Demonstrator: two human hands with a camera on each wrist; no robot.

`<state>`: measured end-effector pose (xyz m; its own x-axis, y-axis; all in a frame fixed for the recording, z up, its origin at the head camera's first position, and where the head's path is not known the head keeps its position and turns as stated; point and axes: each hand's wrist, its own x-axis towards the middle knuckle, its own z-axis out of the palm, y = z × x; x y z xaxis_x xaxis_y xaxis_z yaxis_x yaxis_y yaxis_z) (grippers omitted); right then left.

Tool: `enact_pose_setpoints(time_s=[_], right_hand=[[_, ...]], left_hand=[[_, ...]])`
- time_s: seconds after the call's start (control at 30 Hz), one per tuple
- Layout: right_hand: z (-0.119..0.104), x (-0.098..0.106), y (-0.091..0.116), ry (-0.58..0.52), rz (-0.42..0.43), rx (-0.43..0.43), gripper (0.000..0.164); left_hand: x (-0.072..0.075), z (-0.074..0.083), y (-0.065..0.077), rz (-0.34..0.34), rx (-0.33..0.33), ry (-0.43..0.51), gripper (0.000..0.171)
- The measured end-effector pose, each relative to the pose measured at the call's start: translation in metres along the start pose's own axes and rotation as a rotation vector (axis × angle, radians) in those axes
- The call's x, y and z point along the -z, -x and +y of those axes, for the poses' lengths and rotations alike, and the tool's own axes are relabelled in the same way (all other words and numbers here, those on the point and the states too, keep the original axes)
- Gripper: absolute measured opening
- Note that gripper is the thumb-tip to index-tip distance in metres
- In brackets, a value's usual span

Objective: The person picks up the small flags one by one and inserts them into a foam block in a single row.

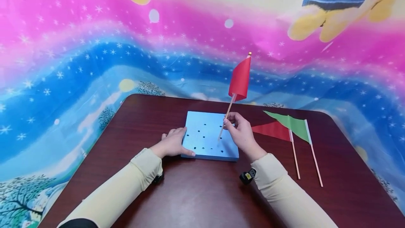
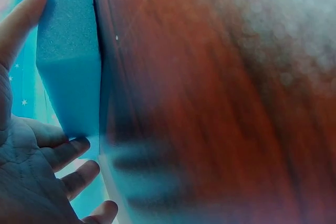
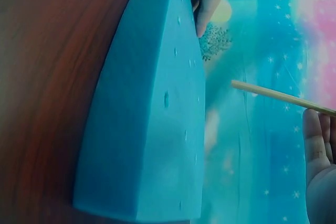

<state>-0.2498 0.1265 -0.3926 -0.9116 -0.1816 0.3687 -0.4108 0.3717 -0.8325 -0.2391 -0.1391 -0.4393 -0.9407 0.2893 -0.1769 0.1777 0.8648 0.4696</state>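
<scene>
Gripping narrowly with our right hand (image 1: 243, 133), we work at a table (image 1: 196, 192) where the blue block (image 1: 211, 133) lies against our spread left hand (image 1: 171, 143) and the red flag (image 1: 240, 78) leans above it, its stick (image 1: 230, 106) pinched, the tip (image 3: 236, 84) just clear. The block could slide if we brace it too lightly, and the tilted stick could miss the small holes (image 1: 204, 137).

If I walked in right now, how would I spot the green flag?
Find the dark brown table. On its right side, past the blue holed block, a red flag and the green flag lie together. Yours is the only green one, its stick farthest right; the raised flag in the right hand is red.
</scene>
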Motion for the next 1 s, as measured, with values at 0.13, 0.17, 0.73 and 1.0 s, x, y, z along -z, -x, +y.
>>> enact_pose_setpoints(time_s=[0.13, 0.17, 0.73, 1.0], right_hand=[[-0.004, -0.007, -0.004, -0.024, 0.001, -0.004, 0.019], [-0.005, -0.009, -0.005, -0.033, -0.003, -0.003, 0.019], [-0.012, -0.048, -0.02, 0.013, 0.003, 0.094, 0.017], [-0.011, -0.065, -0.025, 0.052, -0.009, 0.066, 0.016]], left_hand=[[0.002, 0.002, 0.0, 0.005, -0.001, 0.002, 0.119], [0.002, 0.002, 0.0, 0.005, -0.001, 0.001, 0.118], [0.003, -0.001, -0.003, 0.019, 0.012, -0.035, 0.122], [0.0, -0.001, -0.001, 0.013, 0.011, -0.024, 0.12]])
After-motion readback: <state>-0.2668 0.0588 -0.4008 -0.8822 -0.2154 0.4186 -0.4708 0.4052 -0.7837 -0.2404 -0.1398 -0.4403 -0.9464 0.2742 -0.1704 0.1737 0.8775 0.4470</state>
